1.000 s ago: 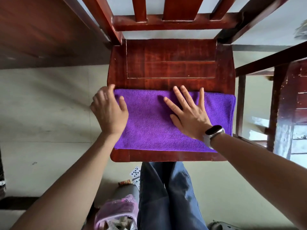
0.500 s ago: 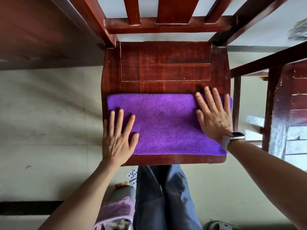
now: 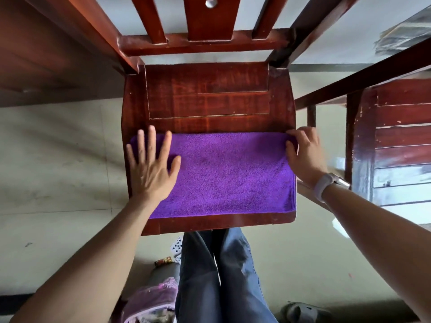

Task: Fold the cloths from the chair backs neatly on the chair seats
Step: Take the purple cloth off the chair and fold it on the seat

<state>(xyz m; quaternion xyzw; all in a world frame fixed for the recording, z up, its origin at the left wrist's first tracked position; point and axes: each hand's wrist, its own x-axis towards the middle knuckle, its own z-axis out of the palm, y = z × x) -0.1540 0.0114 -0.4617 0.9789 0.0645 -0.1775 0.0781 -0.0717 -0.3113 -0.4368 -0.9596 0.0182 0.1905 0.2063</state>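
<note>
The cloth (image 3: 228,176) lies folded on the front half of the seat (image 3: 205,94); the left hand (image 3: 151,169) is spread flat on its left end; its right edge is pinched by the right hand (image 3: 303,155); that edge should be carried across squarely, corners matched.

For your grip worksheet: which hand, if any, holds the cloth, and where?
The right hand pinches the cloth at its far right corner; the left hand only presses flat.
</note>
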